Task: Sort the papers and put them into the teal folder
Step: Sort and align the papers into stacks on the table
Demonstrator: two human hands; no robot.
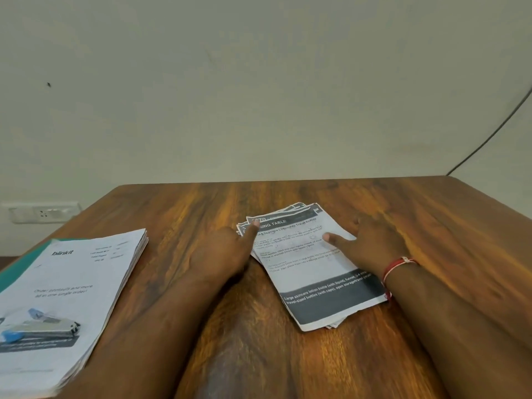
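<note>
Head view suggests sorting partly done: one paper pile is laid on the teal folder at the table's left edge, while a smaller stack mid-table, still to be filed, is touched by the flat-fingered left hand and right hand, with nothing gripped.

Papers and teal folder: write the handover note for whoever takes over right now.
Left hand: open, fingertip on the small stack, at its left edge.
Right hand: open, resting on its right side.
Small stack: fanned, centre of the table. Large stack: on the teal folder, far left.
Done: one pile sits on the folder.
Left: square up the small stack and add it to the folder.
</note>
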